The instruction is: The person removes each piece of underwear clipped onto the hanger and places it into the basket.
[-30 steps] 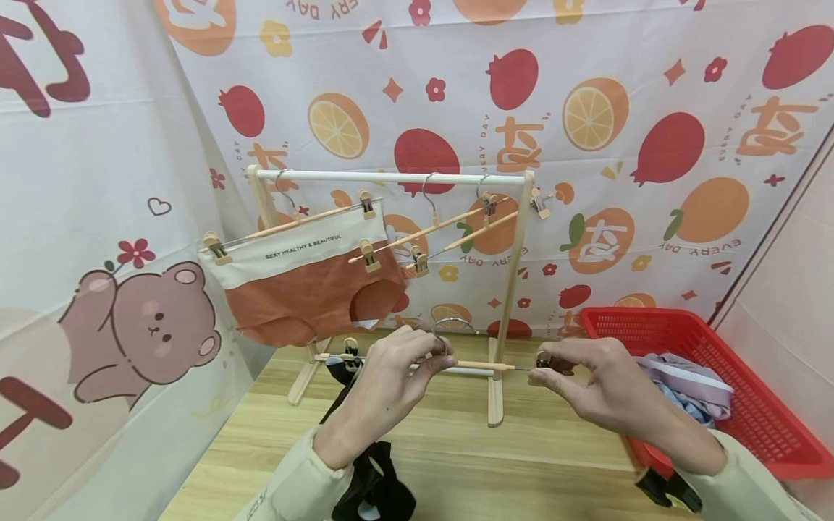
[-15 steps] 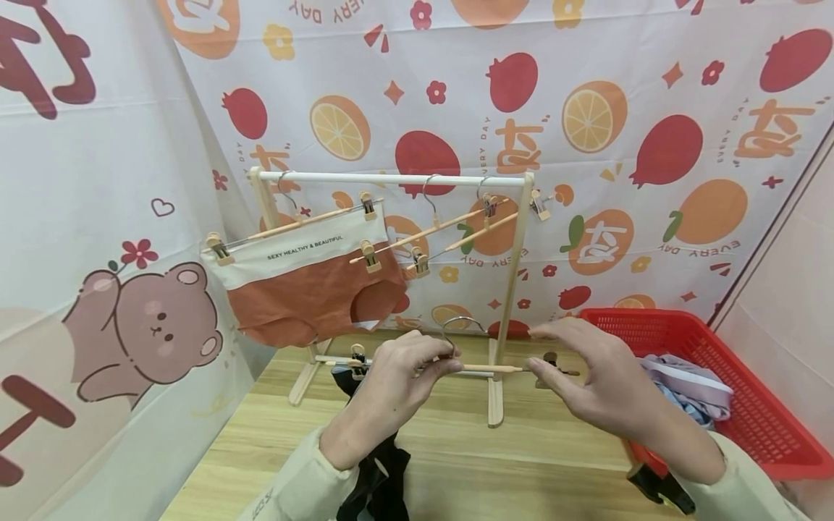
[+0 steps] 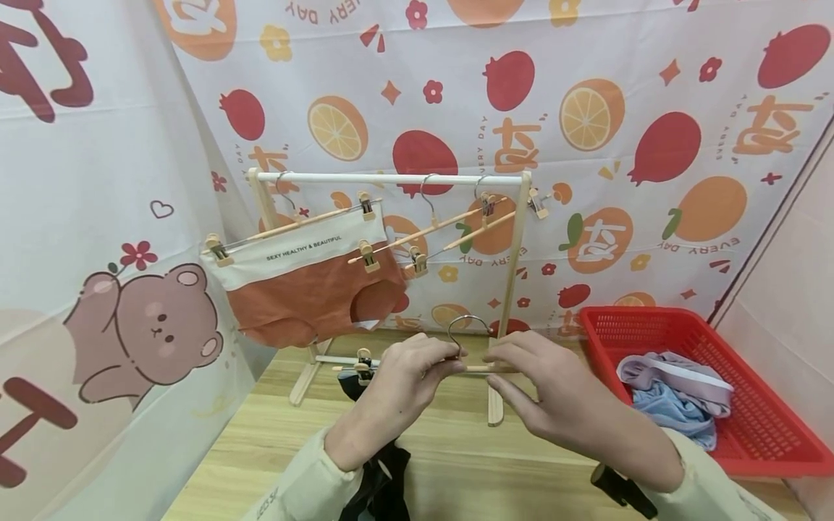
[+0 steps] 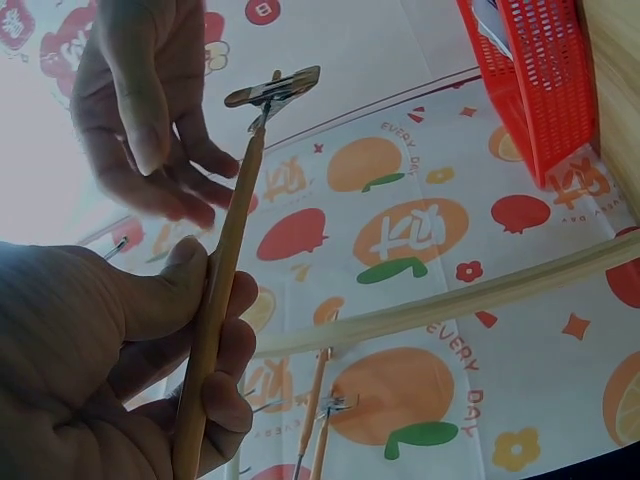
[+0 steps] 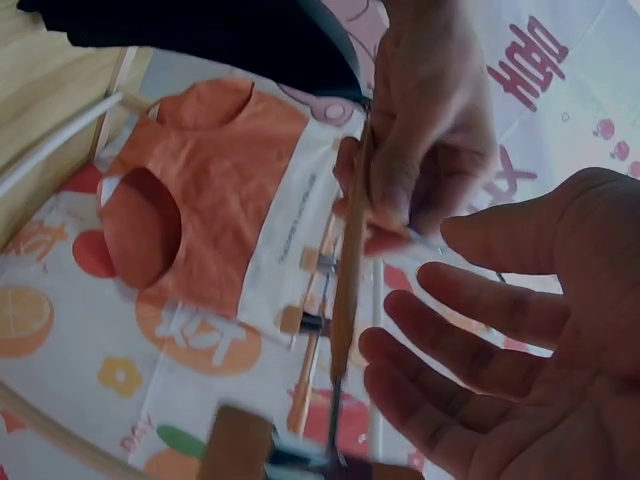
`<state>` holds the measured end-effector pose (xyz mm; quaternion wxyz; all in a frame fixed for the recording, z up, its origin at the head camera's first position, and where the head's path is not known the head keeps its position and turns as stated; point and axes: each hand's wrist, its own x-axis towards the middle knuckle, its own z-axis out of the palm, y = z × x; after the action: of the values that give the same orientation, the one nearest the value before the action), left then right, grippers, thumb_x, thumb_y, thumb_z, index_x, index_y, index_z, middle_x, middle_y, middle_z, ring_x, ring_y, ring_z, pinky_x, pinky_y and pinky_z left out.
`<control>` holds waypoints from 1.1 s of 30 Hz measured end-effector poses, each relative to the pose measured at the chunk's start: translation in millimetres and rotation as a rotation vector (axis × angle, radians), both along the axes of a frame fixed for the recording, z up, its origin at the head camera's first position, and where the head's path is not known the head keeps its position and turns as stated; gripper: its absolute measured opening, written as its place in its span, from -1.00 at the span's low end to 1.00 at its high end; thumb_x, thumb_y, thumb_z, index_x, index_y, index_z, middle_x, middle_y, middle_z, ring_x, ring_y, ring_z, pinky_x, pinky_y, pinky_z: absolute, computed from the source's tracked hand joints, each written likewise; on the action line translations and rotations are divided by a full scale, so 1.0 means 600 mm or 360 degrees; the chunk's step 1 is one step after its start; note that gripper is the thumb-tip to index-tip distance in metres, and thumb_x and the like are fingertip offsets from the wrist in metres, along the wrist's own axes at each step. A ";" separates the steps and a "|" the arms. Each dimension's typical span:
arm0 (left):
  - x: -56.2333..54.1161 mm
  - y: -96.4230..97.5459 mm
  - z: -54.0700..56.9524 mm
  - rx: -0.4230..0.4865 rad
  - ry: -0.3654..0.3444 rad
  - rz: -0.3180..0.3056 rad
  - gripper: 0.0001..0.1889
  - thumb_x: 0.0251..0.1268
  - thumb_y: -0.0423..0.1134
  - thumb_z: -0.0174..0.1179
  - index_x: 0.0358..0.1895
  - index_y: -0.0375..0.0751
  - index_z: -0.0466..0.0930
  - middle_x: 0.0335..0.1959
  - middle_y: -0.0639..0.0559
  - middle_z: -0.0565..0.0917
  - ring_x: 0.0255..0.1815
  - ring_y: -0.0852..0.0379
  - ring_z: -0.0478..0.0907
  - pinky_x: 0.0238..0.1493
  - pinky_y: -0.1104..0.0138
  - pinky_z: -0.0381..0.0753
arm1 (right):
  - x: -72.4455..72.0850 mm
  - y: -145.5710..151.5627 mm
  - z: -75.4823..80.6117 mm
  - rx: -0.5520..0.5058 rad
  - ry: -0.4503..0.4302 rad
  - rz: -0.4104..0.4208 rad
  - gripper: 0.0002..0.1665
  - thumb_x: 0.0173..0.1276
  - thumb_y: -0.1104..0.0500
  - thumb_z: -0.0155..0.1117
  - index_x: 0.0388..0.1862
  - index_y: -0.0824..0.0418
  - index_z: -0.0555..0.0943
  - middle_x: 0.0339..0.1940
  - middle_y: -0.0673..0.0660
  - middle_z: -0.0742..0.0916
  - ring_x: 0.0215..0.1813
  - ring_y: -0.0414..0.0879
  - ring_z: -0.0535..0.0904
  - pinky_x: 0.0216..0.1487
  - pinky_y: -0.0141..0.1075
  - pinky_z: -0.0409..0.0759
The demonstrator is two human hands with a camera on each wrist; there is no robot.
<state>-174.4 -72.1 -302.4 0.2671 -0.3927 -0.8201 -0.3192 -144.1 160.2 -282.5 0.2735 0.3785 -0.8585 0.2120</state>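
Note:
My left hand [image 3: 400, 380] grips the middle of a wooden clip hanger [image 4: 230, 235], just below its metal hook [image 3: 468, 318]. A black garment [image 3: 389, 474] hangs from the hanger's left side, partly hidden behind my left forearm. At the hanger's other end, the metal clip [image 4: 275, 95] shows plainly in the left wrist view, with no cloth in it. My right hand [image 3: 550, 394] is beside the bar to the right of the hook, thumb and fingers apart. In the right wrist view its fingers [image 5: 470, 345] are loosely spread and hold nothing.
A wooden rack with a white rail [image 3: 391, 178] stands behind my hands. Orange-and-white underpants [image 3: 313, 282] hang there on a clip hanger, with bare clip hangers [image 3: 423, 235] to their right. A red basket [image 3: 775, 427] at right holds lavender and blue clothes [image 3: 677, 391].
My right hand has let go of the clip at the hanger's right end and moved left towards the hook. My left hand keeps its grip and has shifted slightly right.

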 end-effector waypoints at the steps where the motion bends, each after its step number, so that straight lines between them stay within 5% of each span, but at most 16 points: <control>1: 0.000 0.001 0.000 -0.0003 -0.0001 0.0000 -0.93 0.34 -0.21 0.32 -0.20 -0.05 0.76 -0.28 0.20 0.79 -0.28 0.30 0.60 -0.24 0.51 0.60 | -0.001 -0.004 -0.002 0.0012 -0.0014 -0.0008 -0.67 0.23 0.20 0.52 -0.02 0.06 0.71 -0.03 -0.04 0.75 0.02 -0.22 0.65 -0.02 -0.26 0.74; 12: 0.000 0.006 -0.005 -0.0033 0.0023 -0.0023 -0.92 0.35 -0.18 0.30 -0.21 -0.06 0.74 -0.30 0.22 0.78 -0.31 0.32 0.57 -0.27 0.53 0.55 | -0.012 -0.026 -0.017 0.0076 -0.0251 -0.0072 -0.78 0.39 0.19 0.39 -0.01 0.12 0.68 -0.14 -0.05 0.75 -0.12 -0.23 0.68 -0.11 -0.32 0.72; 19: 0.003 0.010 -0.001 -0.0067 -0.0047 -0.0016 -0.89 0.42 -0.18 0.25 -0.14 -0.05 0.74 -0.24 0.21 0.78 -0.28 0.32 0.57 -0.27 0.52 0.56 | -0.023 -0.028 -0.028 0.0025 -0.0192 -0.0030 -0.91 0.38 0.24 0.39 -0.17 0.10 0.70 -0.40 -0.13 0.63 -0.37 -0.37 0.42 -0.34 -0.50 0.49; 27: 0.002 0.014 -0.003 -0.0084 0.0014 -0.0006 -0.89 0.41 -0.18 0.27 -0.13 -0.08 0.72 -0.25 0.18 0.75 -0.29 0.32 0.54 -0.30 0.54 0.52 | -0.030 -0.019 -0.034 -0.0038 -0.0065 0.0034 -0.88 0.32 0.29 0.42 -0.20 0.10 0.72 -0.43 -0.13 0.66 -0.39 -0.37 0.46 -0.32 -0.43 0.55; 33: 0.008 0.010 0.005 -0.0055 0.0069 0.0017 -0.84 0.36 -0.21 0.34 -0.07 -0.12 0.71 -0.22 0.13 0.72 -0.26 0.28 0.54 -0.29 0.52 0.55 | -0.029 -0.012 -0.029 -0.0052 -0.0126 0.0030 -0.87 0.31 0.31 0.42 -0.20 0.12 0.74 -0.43 -0.11 0.66 -0.41 -0.38 0.41 -0.37 -0.49 0.48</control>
<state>-169.5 -65.9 -299.7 0.2797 -0.3997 -0.8216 -0.2951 -161.2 153.0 -299.9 0.2434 0.3732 -0.8615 0.2435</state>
